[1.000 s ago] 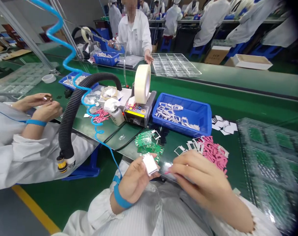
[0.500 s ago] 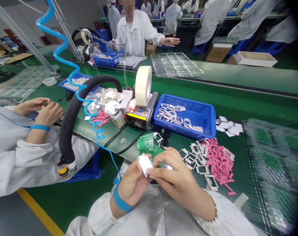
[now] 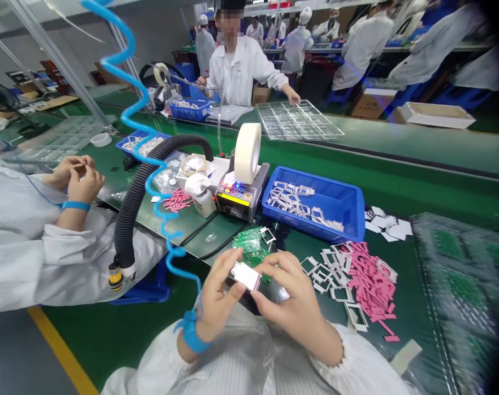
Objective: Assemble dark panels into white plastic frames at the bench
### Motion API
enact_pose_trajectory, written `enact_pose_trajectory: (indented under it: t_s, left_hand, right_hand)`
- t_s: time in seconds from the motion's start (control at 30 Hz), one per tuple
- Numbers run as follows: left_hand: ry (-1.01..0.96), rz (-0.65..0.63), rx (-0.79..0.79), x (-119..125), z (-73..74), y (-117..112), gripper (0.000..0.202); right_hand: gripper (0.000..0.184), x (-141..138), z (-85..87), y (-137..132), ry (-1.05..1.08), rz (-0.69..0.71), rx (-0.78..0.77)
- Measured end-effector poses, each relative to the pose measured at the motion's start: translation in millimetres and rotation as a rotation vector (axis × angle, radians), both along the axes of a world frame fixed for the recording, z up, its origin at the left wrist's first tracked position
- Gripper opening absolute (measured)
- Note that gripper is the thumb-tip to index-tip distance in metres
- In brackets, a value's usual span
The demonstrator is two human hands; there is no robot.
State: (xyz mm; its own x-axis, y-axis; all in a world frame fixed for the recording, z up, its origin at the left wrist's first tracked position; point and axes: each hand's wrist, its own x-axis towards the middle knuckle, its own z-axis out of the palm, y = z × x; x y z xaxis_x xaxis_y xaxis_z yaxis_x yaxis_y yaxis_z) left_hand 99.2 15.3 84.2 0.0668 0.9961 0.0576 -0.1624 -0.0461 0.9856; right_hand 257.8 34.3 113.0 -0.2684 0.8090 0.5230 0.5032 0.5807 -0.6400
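A small white rectangular panel point(image 3: 246, 275), with a pink strip along its right edge, is held between both hands over my lap. My left hand point(image 3: 214, 302) pinches its left end between thumb and fingers. On the opposite end, the thumb and fingertips of my right hand point(image 3: 294, 302) close around the pink edge. Just beyond the hands lie green circuit boards point(image 3: 249, 244), with one white frame point(image 3: 268, 235) on their right side. To the right of my right hand are loose white frames point(image 3: 335, 269) and a pile of pink strips point(image 3: 373, 280).
A blue bin point(image 3: 332, 197) holds white frames. Left of it, a tape roll point(image 3: 246, 153) stands on a grey device point(image 3: 237, 203). A black hose point(image 3: 124, 219) and blue coiled cord point(image 3: 138, 107) cross the left side. Clear trays point(image 3: 459, 274) with boards lie right. A co-worker's hands point(image 3: 83, 181) are left.
The panel has turned flatter, and its pink edge now shows. My right fingers have shifted to its right end. Across the bench, a person's outstretched hand has come down to a clear tray.
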Motion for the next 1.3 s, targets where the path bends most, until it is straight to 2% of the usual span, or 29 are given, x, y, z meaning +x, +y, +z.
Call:
enact_pose_trajectory:
  t_s: [0.07,0.13,0.2,0.27,0.33,0.4,0.47,0.53,0.6,0.67,0.73,0.8,0.93,1.07,1.13,1.2,1.3]
  left_hand:
    - [0.37,-0.092,0.264,-14,5.4,4,0.039]
    - [0.57,-0.198,0.384,-24,12.0,5,0.039]
    - [0.612,-0.23,0.398,-30,16.5,5,0.04]
    - [0.578,-0.238,0.368,-32,14.9,3,0.038]
    - [0.498,-0.237,0.27,-37,3.5,1,0.034]
    - [0.293,-0.155,0.047,-47,-17.8,0,0.027]
    - [-0.13,0.061,-0.275,-65,-44.7,-2,0.022]
    - [-0.719,0.41,-0.525,-91,-70.0,-6,0.023]
    - [-0.817,0.545,-0.514,-123,-87.6,-13,0.034]
    - [-0.872,0.646,-0.468,-154,-96.3,-22,0.041]
    - [-0.967,0.73,-0.43,-177,-99.2,-32,0.039]
    - [-1.013,0.756,-0.425,-188,-100.0,-39,0.035]
    - [-1.019,0.752,-0.461,-188,-100.7,-46,0.033]
    - [-1.032,0.842,-0.405,-191,-96.8,-44,0.033]
    - [-1.055,0.842,-0.374,-191,-94.3,-42,0.034]
    - [-1.096,0.787,-0.368,-185,-93.1,-39,0.037]
    - [-1.132,0.673,-0.412,-152,-89.8,-32,0.04]
  right_hand:
    - [0.015,5,5.3,3,-0.093,0.064,-0.019]
    - [0.014,8,11.3,4,-0.17,0.112,-0.043]
    - [0.014,7,15.9,5,-0.194,0.157,-0.111]
    - [0.015,2,16.3,8,-0.08,0.209,-0.307]
    - [0.014,-6,10.2,18,0.214,0.209,-0.634]
    - [0.015,-16,-2.5,34,0.525,0.111,-0.887]
    - [0.021,-26,-18.9,56,0.717,-0.05,-0.982]
    - [0.025,-37,-34.4,78,0.837,-0.194,-1.023]
    - [0.023,-48,-45.3,95,0.945,-0.301,-1.08]
    - [0.022,-57,-50.8,106,1.023,-0.374,-1.118]
    - [0.024,-65,-52.3,110,1.077,-0.426,-1.137]
    - [0.027,-69,-51.8,111,1.114,-0.459,-1.148]
    - [0.026,-73,-49.8,116,1.153,-0.48,-1.156]
    - [0.02,-76,-43.5,117,1.164,-0.447,-1.124]
    - [0.016,-77,-35.9,107,1.153,-0.39,-1.085]
    - [0.018,-77,-25.2,86,1.115,-0.29,-1.046]
    - [0.023,-73,-7.5,44,0.996,-0.098,-1.029]
